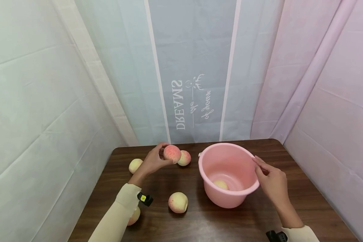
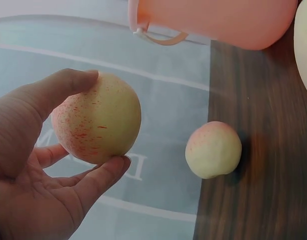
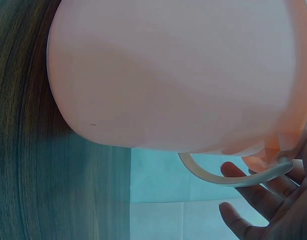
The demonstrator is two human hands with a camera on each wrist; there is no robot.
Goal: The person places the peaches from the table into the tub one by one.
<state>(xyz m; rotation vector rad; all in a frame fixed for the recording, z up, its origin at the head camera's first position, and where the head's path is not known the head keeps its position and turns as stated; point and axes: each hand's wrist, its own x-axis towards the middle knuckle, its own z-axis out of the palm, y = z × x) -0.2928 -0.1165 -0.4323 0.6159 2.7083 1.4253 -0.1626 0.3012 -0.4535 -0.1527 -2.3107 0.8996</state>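
My left hand (image 1: 153, 162) holds a red-and-yellow peach (image 1: 172, 154) above the back of the table, thumb on one side and fingers on the other. In the left wrist view that peach (image 2: 101, 120) shows its yellow side with red flecks. Just behind it, another peach (image 1: 185, 158) sits on the table. My right hand (image 1: 273, 183) grips the rim of a pink bucket (image 1: 227, 198) at its right side. In the right wrist view, fingers (image 3: 256, 192) extend beside the bucket's pale handle (image 3: 218, 178). One peach (image 1: 220, 184) lies inside the bucket, partly hidden by its near rim.
More peaches lie on the dark wooden table (image 1: 160, 228): one yellowish peach (image 1: 135, 165) left of the left wrist, one peach (image 1: 178, 202) left of the bucket, and one peach (image 1: 134, 216) partly behind the left sleeve. Printed curtain (image 1: 193, 50) hangs behind the table.
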